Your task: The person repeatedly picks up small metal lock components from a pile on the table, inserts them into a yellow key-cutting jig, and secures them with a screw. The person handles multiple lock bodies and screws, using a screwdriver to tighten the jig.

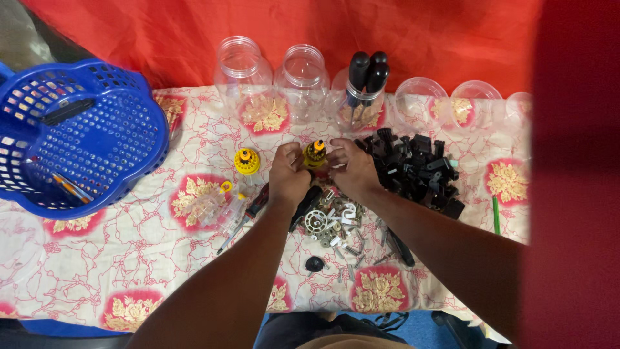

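Both hands meet at mid-table on a small yellow-and-black tool (315, 154), standing upright between them. The left hand (288, 174) is curled tight against its left side, the right hand (352, 169) wrapped in from the right, fingers closed on it; only the tool's top shows above the knuckles.

Just left, a second yellow tool (247, 161) stands alone, untouched. That makes two yellow ones. Below the hands lies a scatter of small metal parts (332, 223), a round perforated disc among them, too jumbled to count. A lone black knob (314, 263) sits just below that. Right of the right hand, touching its knuckles, a heap of black plastic pieces (416, 169) crowds that side. Left of the left forearm lie clear plastic bits (213, 207) and a thin screwdriver (242, 216).

Along the back, two tall clear jars (242, 74) stand side by side, then a third jar (361, 103) holding black-handled tools, then three low clear cups (420, 97). A blue basket (84, 136) fills the far left, well apart. Everything rests on a floral cloth (161, 258).
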